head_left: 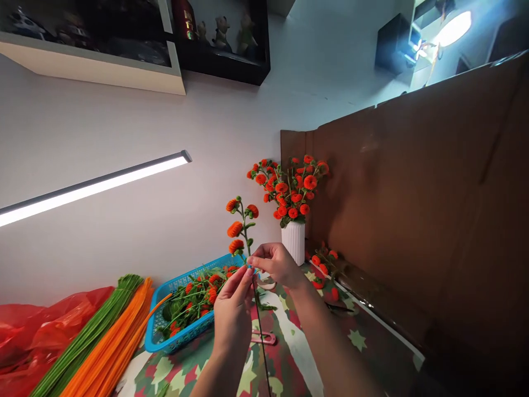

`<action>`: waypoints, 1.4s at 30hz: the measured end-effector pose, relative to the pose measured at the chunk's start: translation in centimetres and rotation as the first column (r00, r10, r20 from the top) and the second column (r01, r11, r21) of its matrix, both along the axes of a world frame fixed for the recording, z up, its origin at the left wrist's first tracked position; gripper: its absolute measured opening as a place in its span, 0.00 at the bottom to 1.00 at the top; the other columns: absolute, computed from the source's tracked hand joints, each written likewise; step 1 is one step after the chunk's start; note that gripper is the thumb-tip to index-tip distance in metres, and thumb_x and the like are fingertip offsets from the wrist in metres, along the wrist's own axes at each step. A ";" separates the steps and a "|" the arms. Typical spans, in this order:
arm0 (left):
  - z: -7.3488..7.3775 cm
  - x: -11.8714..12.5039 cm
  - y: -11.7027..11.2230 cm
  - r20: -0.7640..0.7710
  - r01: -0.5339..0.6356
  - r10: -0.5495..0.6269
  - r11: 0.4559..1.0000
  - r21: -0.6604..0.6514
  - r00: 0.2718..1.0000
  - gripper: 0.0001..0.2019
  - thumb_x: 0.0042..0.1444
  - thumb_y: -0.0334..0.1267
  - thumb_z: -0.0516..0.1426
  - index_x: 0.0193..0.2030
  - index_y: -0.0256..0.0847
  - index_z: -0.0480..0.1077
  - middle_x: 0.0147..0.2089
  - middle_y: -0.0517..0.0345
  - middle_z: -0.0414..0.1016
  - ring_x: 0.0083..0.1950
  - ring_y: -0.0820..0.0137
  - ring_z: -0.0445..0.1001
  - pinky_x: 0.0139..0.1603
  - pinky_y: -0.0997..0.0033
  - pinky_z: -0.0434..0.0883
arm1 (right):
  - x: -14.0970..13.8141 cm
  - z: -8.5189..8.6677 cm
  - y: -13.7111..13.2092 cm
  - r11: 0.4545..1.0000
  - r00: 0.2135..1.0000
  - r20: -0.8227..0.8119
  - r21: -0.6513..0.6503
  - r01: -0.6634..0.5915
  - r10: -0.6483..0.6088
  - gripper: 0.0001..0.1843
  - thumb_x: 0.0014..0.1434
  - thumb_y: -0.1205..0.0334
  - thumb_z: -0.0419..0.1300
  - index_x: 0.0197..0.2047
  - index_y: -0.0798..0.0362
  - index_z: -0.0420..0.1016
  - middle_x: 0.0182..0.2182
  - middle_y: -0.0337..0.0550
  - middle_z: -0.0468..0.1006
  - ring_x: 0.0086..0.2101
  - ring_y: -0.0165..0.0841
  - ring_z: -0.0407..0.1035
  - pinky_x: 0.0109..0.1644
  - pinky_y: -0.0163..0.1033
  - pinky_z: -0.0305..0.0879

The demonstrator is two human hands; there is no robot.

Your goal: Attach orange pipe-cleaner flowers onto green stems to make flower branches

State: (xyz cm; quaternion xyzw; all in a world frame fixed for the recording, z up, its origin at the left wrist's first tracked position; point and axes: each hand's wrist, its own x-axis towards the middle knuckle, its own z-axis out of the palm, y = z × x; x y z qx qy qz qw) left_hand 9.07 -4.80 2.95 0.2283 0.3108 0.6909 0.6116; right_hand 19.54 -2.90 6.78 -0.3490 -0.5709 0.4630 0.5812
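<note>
Head view. Flower stem (235, 229) with 4 orange blooms, held upright above the counter (165, 370), in front of the wall. Left hand (232, 302): thumb and fingertips pinching its lower part. Right hand (278, 266): fingertips closed on same stem, just above the left. Blue basket (185, 340) of flowers behind left hand; white vase (293, 242) of orange blooms beyond the right. Pink clip (268, 338) lies between the forearms.

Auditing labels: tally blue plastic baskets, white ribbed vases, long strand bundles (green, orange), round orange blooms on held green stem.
Blue plastic basket: 1
White ribbed vase: 1
Green bundle: 1
Orange bundle: 1
Orange blooms on held green stem: 4
Total: 8
</note>
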 end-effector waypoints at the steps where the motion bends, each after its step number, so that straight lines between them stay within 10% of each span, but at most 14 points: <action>1: 0.0 0.0 0.1 0.013 0.003 -0.003 1.000 -0.005 1.000 0.08 0.48 0.20 0.60 0.33 0.35 0.76 0.33 0.54 0.80 0.34 0.75 0.78 0.42 0.79 0.74 | 0.0 0.0 0.1 1.000 1.000 -0.009 -0.008 -0.013 0.013 0.14 0.40 0.56 0.68 0.21 0.57 0.70 0.17 0.33 0.68 0.20 0.23 0.58 0.24 0.31 0.54; 31: 0.6 0.1 -0.5 -0.080 -0.122 0.127 0.990 0.070 0.989 0.07 0.48 0.23 0.60 0.33 0.36 0.77 0.35 0.56 0.79 0.41 0.74 0.77 0.47 0.81 0.73 | -0.4 -0.4 0.5 0.998 0.997 -0.051 0.032 -0.052 0.054 0.13 0.40 0.57 0.69 0.23 0.56 0.72 0.20 0.34 0.70 0.23 0.24 0.61 0.26 0.31 0.56; 42: -0.3 -0.5 -1.2 -0.344 -0.157 0.212 0.971 0.183 0.915 0.17 0.39 0.41 0.68 0.38 0.39 0.78 0.33 0.56 0.80 0.33 0.73 0.75 0.35 0.77 0.72 | -0.5 -0.6 0.4 0.990 0.994 -0.043 0.100 -0.097 0.102 0.12 0.43 0.57 0.68 0.22 0.56 0.73 0.19 0.34 0.69 0.21 0.23 0.59 0.26 0.31 0.56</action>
